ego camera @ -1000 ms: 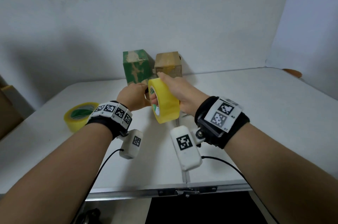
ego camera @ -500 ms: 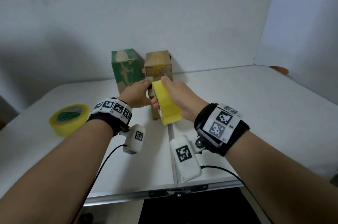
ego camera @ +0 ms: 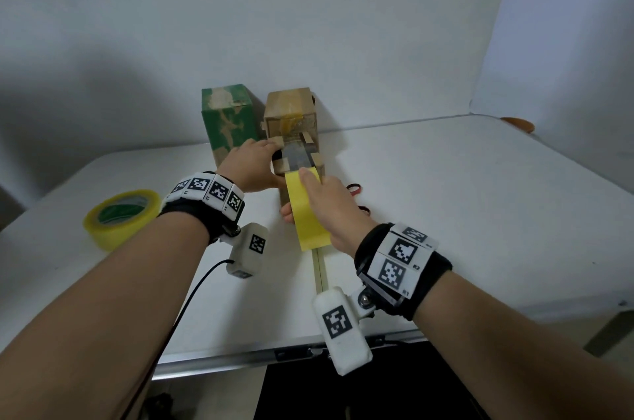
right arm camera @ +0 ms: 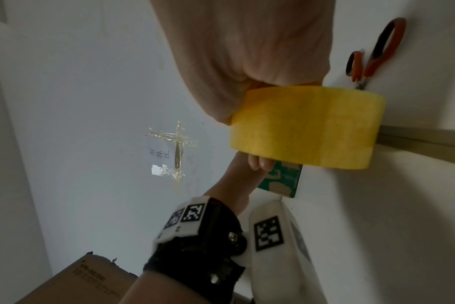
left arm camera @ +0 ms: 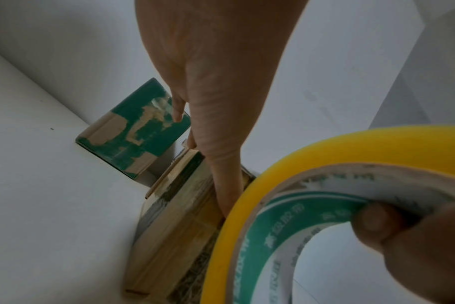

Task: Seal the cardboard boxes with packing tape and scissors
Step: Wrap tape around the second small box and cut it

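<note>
taping step in hand: right hand (ego camera: pixel 329 203) grips yellow tape roll (ego camera: pixel 307 213) over brown cardboard box (ego camera: pixel 291 145) near the surface's far edge, left hand (ego camera: pixel 252 167) fingers pressing the tape end flat; next calls for scissors (right arm camera: pixel 372 53).

White table (ego camera: pixel 480 213) – plain white walls (ego camera: pixel 308 25).

A white surface (ego camera: pixel 480 213) stands against a white wall (ego camera: pixel 308 25). On the wall, strips of clear tape (right arm camera: pixel 177 148) hold a small handwritten label. A large brown carton (right arm camera: pixel 73 286) sits low at the frame's edge, its top torn.
</note>
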